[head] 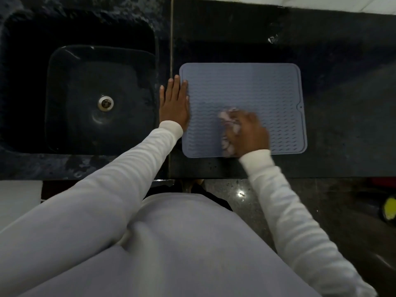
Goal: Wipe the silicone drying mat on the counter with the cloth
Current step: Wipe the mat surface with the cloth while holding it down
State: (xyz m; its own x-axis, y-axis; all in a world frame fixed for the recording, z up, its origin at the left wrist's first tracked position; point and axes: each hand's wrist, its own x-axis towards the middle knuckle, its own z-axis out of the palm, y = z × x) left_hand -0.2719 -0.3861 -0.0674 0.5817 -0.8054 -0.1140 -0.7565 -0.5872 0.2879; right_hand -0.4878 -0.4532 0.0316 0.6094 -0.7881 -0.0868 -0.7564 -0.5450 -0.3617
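Mat [252, 86]: grey, flat on dark counter [342, 125], just R of sink [100, 99]; long axis runs L–R, small notch w/ hole on R edge.
L hand [174, 103]: flat, fingers straight & together, pointing away, pressing mat's L edge.
R hand [248, 133]: blurred, fingers curled round cloth [228, 121], on mat's near-centre part.

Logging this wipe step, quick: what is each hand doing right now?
Left hand: open, flat on the grey silicone drying mat's left edge.
Right hand: gripping the bunched pale cloth on the mat.
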